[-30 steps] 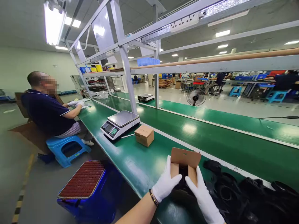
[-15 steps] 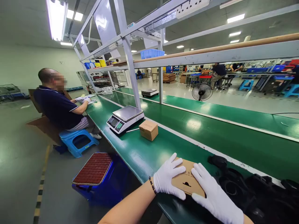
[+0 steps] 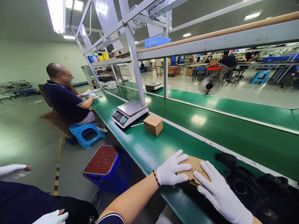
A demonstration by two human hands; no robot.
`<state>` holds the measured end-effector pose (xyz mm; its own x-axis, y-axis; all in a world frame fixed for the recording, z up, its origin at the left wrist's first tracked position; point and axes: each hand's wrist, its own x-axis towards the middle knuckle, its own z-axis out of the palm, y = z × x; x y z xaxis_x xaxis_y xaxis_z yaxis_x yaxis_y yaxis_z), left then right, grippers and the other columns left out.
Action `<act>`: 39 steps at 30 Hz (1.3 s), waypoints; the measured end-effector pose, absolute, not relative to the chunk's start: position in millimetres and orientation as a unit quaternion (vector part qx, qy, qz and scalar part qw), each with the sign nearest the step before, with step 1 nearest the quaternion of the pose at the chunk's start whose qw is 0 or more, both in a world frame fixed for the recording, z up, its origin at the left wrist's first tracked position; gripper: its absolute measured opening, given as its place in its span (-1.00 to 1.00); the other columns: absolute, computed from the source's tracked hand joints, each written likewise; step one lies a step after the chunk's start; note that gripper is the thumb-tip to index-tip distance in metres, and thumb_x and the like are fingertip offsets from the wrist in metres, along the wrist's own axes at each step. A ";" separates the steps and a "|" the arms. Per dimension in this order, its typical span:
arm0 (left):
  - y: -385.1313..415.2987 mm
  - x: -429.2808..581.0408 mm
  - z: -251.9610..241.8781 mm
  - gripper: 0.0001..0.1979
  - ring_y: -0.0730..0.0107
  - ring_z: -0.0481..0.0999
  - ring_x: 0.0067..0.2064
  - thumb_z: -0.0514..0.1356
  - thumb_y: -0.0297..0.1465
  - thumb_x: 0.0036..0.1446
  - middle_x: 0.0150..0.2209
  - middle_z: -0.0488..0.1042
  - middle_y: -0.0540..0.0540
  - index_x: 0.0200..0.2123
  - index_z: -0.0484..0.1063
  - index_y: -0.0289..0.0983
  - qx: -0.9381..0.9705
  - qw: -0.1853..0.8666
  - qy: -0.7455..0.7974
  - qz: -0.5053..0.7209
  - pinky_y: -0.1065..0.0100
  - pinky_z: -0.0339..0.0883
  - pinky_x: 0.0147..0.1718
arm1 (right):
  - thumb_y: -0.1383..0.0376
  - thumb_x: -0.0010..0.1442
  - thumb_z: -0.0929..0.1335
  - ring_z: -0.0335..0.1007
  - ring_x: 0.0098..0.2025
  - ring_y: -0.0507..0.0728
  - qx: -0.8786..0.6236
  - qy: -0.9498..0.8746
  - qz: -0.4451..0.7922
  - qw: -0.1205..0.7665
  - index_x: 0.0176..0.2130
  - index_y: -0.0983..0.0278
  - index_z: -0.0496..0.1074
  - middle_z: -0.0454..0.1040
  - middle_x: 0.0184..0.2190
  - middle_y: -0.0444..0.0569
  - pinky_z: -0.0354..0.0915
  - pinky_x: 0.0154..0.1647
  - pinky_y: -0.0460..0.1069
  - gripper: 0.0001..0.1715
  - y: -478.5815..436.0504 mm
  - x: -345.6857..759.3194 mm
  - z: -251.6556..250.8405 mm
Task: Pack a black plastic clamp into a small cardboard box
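both gloved hands press flat on a small cardboard box [image 3: 195,168] at the near edge of the green belt [image 3: 210,137] — the left hand [image 3: 173,169] spread over its left end, the right hand [image 3: 219,191] over its right, fingers open, clasping nothing. black parts [image 3: 254,189] lie just beside it (heaped, hard to tell apart). farther along sit a closed carton [image 3: 153,124] and a scale [image 3: 130,113], then a seated person [image 3: 67,101] on a blue stool [image 3: 87,134]. grey frames [image 3: 133,53], ceiling lights — and a fan [image 3: 210,84] across the floor.

The box [image 3: 195,169] flap, upright before, now seems pressed shut under both hands
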<state>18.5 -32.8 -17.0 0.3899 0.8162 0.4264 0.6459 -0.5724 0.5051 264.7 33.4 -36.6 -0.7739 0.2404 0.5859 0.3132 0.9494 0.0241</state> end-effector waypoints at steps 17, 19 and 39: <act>-35.3 39.1 -71.5 -0.20 -0.02 -0.17 0.37 0.16 -0.21 0.12 0.37 -0.22 -0.29 0.33 -0.13 -0.27 0.656 0.257 0.513 0.491 -0.06 -0.18 0.30 | 0.35 0.17 0.36 0.40 -0.09 0.17 -0.181 -0.876 -0.003 0.447 -0.03 0.19 0.36 0.46 -0.15 0.01 0.34 -0.06 0.13 -0.67 -8.3 233.7 -57.1; -34.9 38.6 -70.7 -0.21 0.00 -0.14 0.36 0.17 -0.21 0.12 0.36 -0.18 -0.29 0.33 -0.12 -0.27 0.659 0.249 0.513 0.491 -0.06 -0.17 0.30 | 0.37 0.19 0.34 0.39 -0.07 0.17 -0.187 -0.878 0.004 0.440 0.00 0.18 0.34 0.42 -0.08 0.05 0.35 -0.07 0.12 -0.64 -7.9 234.4 -56.0; -38.1 54.2 3.5 -0.51 -0.21 0.17 0.21 0.10 -0.09 0.18 0.16 0.30 -0.21 0.12 0.34 -0.14 0.730 0.010 0.628 0.269 -0.26 -0.11 0.20 | 0.29 0.30 0.13 0.49 -0.10 0.10 -0.456 -0.788 0.187 0.371 0.27 0.21 0.08 0.52 -0.10 -0.01 0.46 -0.25 -0.06 -0.44 -17.4 209.6 -98.0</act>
